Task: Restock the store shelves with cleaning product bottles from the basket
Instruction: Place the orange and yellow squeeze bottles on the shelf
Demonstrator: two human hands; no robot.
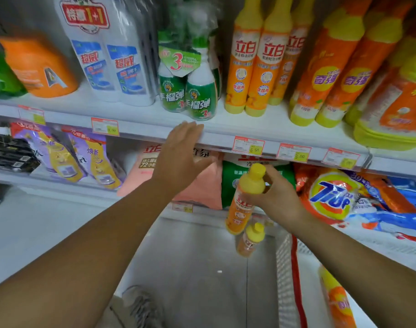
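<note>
My right hand (276, 197) grips an orange bottle with a yellow cap (243, 200) by its neck, upright, below the front edge of the upper shelf (225, 136). My left hand (181, 155) is raised with straight fingers, its fingertips at that shelf edge, holding nothing. Matching orange and yellow bottles (252, 60) stand in a row on the upper shelf. Lower down, a second orange bottle (250, 241) stands near the floor, and a third (337, 301) lies inside the basket (296, 275) at the lower right.
On the upper shelf stand green-labelled white bottles (192, 91), white and blue bottles (112, 55), an orange jug (36, 62) and bigger orange bottles (332, 72). Detergent bags (330, 192) fill the lower shelf. My shoe (140, 304) is on the grey floor.
</note>
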